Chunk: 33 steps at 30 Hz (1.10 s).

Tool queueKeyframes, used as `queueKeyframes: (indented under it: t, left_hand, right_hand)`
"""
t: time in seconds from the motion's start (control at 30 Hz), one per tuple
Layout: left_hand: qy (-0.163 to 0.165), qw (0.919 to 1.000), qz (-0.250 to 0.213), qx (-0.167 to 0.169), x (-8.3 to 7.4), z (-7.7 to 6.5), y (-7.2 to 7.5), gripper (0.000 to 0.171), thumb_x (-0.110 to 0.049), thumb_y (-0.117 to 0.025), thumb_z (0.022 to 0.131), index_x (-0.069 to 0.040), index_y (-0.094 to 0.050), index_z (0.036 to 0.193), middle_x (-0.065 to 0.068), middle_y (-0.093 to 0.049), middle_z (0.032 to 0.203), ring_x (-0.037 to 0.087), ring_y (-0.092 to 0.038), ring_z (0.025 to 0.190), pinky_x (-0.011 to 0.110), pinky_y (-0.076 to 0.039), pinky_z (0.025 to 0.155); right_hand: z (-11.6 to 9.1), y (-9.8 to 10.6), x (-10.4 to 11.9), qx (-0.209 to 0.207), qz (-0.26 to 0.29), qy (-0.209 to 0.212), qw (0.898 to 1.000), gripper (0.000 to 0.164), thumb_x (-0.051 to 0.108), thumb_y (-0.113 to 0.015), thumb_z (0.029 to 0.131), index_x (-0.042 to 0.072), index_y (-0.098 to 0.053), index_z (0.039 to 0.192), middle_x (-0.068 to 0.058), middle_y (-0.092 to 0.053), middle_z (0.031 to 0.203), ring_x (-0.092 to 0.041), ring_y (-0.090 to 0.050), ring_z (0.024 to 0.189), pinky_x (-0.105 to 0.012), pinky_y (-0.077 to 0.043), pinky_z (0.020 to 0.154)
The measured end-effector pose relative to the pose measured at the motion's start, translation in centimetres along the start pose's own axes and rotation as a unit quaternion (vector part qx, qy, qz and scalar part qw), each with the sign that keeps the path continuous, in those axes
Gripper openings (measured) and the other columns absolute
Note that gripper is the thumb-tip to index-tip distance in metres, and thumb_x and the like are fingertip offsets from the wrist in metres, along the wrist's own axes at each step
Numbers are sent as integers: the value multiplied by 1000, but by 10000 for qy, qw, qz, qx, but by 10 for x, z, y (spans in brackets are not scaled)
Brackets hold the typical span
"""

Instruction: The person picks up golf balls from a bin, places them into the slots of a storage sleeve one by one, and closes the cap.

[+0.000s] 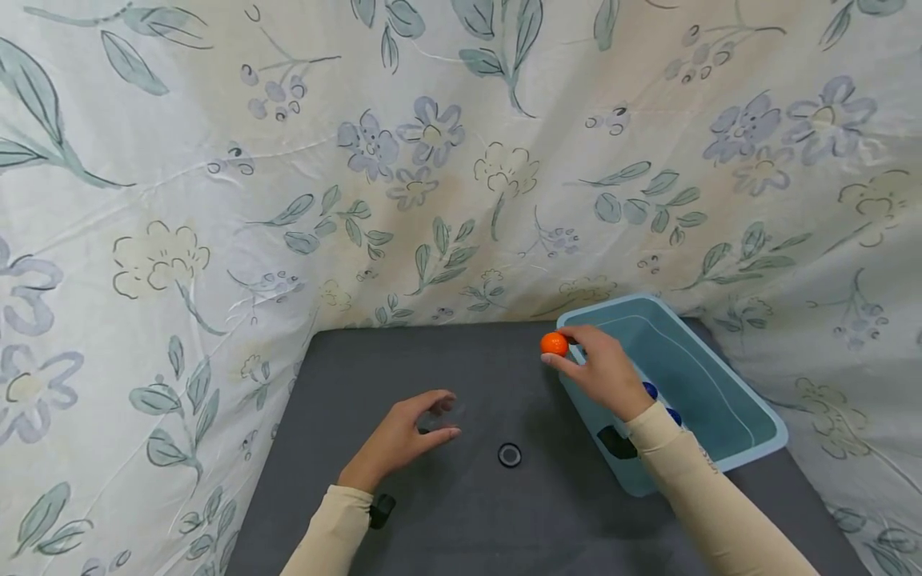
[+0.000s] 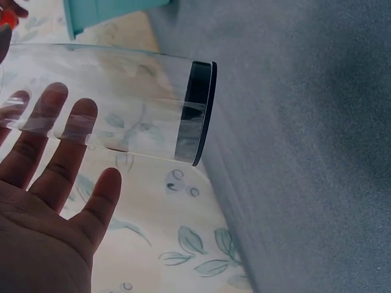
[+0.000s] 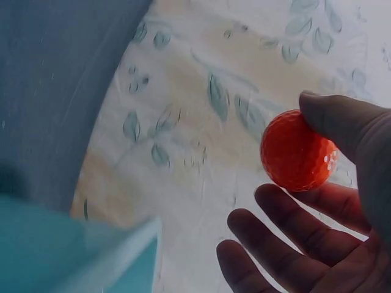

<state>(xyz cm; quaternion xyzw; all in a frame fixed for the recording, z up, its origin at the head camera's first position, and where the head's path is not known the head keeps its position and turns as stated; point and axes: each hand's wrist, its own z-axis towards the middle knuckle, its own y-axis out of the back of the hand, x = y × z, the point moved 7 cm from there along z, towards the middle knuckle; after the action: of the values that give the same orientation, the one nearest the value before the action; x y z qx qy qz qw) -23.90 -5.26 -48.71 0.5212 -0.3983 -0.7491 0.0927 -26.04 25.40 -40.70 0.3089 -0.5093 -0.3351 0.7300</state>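
Thumb and fingertips of my right hand (image 1: 601,372) pinch an orange golf ball (image 1: 554,344), over the left rim of a light blue basin (image 1: 720,384). In the right wrist view the dimpled ball (image 3: 296,149) sits between thumb and forefinger, the other fingers spread. My left hand (image 1: 403,436) is curled round a clear tube (image 2: 134,104) with a black end cap (image 2: 195,113), the cap pointing down toward the table. From the head the tube hardly shows; a black ring (image 1: 509,455) right of the hand looks like its cap.
Dark blue balls (image 1: 674,416) lie in the basin, partly hidden by my right forearm. The basin stands on the right side of the dark grey table (image 1: 403,360). Flower-patterned cloth (image 1: 446,176) hangs behind the table and at both sides.
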Motion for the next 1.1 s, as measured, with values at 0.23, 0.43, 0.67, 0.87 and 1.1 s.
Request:
queueKeyframes:
  t: [0.23, 0.43, 0.67, 0.87, 1.1]
  left_hand:
    - [-117, 9999, -3, 42, -2, 3, -3, 50, -44, -77, 93, -33, -60, 139, -13, -68, 130, 15, -66, 117, 45, -55, 100]
    - [-161, 9998, -119, 86, -6, 5, -8, 52, -46, -76, 93, -31, -60, 140, -11, -68, 133, 17, -67, 117, 45, -55, 102]
    - [-239, 9995, -191, 36, -10, 6, -7, 53, -47, -76, 93, -29, -60, 140, -11, -68, 131, 17, -68, 114, 45, -55, 101]
    - [-332, 9994, -80, -30, -10, 4, -7, 52, -47, -76, 93, -31, -60, 140, -14, -68, 129, 8, -65, 110, 43, -56, 100]
    - [-523, 9985, -136, -26, -12, 3, -7, 52, -46, -76, 93, -34, -59, 141, -13, -66, 136, 9, -65, 118, 44, -54, 105]
  right_hand:
    - [-8, -29, 23, 262, 992, 109, 9947, 50, 43, -78, 93, 13, -68, 132, -9, -71, 126, -25, -70, 100, -45, -60, 86]
    - [-18, -58, 43, 618, 2215, 269, 9728, 45, 38, -80, 92, 16, -70, 129, -2, -71, 124, -17, -69, 102, -38, -60, 90]
    - [-29, -86, 61, 1178, 2712, 328, 9547, 46, 37, -78, 93, 17, -68, 133, -2, -70, 129, -19, -68, 109, -35, -59, 94]
    - [-34, -104, 69, 1519, 2998, 301, 9414, 43, 33, -76, 96, 19, -67, 136, -3, -68, 133, -24, -66, 117, -31, -57, 94]
    - [-36, -114, 77, 1744, 3000, 293, 9374, 45, 37, -76, 95, 21, -67, 137, -1, -68, 134, -18, -67, 112, -34, -59, 92]
